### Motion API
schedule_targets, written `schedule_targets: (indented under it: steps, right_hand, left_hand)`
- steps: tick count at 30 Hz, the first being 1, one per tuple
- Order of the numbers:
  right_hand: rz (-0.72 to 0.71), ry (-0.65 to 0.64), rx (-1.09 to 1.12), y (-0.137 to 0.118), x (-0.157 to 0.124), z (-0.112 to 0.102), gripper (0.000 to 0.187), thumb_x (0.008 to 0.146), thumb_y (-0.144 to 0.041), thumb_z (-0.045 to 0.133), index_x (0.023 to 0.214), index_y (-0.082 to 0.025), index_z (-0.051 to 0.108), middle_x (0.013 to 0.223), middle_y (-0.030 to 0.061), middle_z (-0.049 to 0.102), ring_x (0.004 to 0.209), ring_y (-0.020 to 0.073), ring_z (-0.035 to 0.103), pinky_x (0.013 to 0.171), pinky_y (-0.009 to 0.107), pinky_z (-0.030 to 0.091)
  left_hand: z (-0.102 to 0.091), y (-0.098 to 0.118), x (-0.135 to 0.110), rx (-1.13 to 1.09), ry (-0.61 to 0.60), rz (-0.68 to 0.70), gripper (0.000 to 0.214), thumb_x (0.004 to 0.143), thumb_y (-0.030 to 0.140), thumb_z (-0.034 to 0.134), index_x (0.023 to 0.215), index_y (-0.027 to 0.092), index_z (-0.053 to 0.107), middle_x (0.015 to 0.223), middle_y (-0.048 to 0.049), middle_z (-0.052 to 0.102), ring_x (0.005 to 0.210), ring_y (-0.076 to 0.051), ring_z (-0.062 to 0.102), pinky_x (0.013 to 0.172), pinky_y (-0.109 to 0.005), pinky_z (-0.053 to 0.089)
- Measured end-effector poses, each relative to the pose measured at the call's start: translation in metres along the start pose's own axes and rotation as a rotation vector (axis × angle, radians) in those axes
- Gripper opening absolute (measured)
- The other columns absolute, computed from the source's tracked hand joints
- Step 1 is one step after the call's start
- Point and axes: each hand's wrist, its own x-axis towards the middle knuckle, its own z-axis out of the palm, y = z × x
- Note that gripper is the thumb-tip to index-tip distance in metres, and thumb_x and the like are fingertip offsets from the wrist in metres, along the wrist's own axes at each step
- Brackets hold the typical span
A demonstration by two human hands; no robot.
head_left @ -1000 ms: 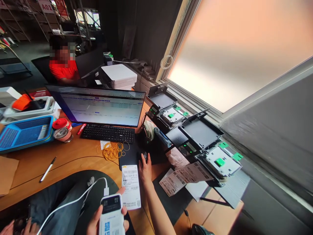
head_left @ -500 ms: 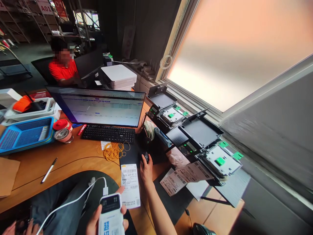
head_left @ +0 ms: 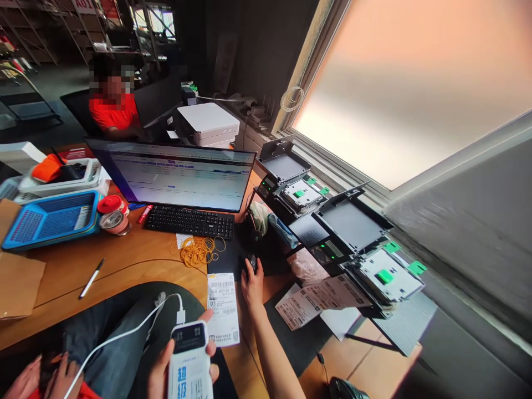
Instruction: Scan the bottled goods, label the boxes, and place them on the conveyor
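My left hand (head_left: 160,372) is at the bottom middle, gripping a white power bank (head_left: 189,363) with a small dark display and a white cable (head_left: 124,335) that runs off to the left. On the black mouse (head_left: 252,261), which sits on a dark desk mat, rests my right hand (head_left: 251,287), fingers over it. A printed shipping label (head_left: 222,309) with barcodes lies on the desk between my two hands, just beyond the power bank.
A monitor (head_left: 178,177), keyboard (head_left: 189,221) and yellow rubber bands (head_left: 198,249) lie ahead. Two label printers (head_left: 382,277) stand at right, printed labels (head_left: 320,299) hanging out. A blue basket (head_left: 50,219), jar (head_left: 112,213) and pen (head_left: 92,278) are at left. Another person's hands (head_left: 41,379) show bottom left.
The view has shifted a little, so everything sits slightly further right in the frame. Both hands keep their hold and place.
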Motion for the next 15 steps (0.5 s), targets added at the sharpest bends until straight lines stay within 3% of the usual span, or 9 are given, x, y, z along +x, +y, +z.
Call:
schedule_targets:
  steps: [3,6,11,15]
  right_hand:
    - [-0.217,0.014,-0.060,-0.013,0.004,-0.006,0.045,0.099,-0.030,0.057,0.144,-0.023,0.057,0.165,0.0197,0.038,0.152,0.0347,0.040,0.117,0.063,0.045]
    - [-0.394,-0.081,-0.038,-0.044,0.025,0.004,0.037,0.099,-0.024,0.056,0.135,-0.020,0.059,0.154,0.0149,0.056,0.149,0.0280,0.046,0.122,0.057,0.040]
    - [-0.350,-0.309,0.002,-0.109,0.102,0.062,0.034,0.100,-0.033,0.053,0.128,-0.015,0.062,0.149,0.0155,0.062,0.144,0.0296,0.051,0.121,0.054,0.039]
    - [-0.330,-0.409,-0.011,-0.141,0.158,0.109,0.044,0.102,-0.038,0.049,0.136,-0.012,0.059,0.154,0.0184,0.056,0.149,0.0331,0.044,0.124,0.056,0.034]
  left_hand:
    - [0.001,0.009,-0.002,-0.016,0.022,0.037,0.096,0.078,0.054,0.083,0.161,0.031,0.039,0.101,-0.0084,0.072,0.079,-0.023,0.070,0.061,-0.026,0.053]
    - [0.001,0.021,-0.002,-0.047,0.062,0.088,0.095,0.079,0.054,0.082,0.161,0.031,0.040,0.101,-0.0084,0.071,0.077,-0.022,0.069,0.063,-0.027,0.053]
    - [0.003,0.043,0.002,-0.061,0.065,0.122,0.091,0.081,0.050,0.080,0.161,0.034,0.038,0.105,-0.0089,0.073,0.083,-0.021,0.070,0.071,-0.027,0.056]
    - [0.003,0.057,0.002,-0.074,0.019,0.119,0.076,0.082,0.046,0.080,0.152,0.034,0.054,0.106,-0.0094,0.075,0.086,-0.022,0.072,0.073,-0.027,0.057]
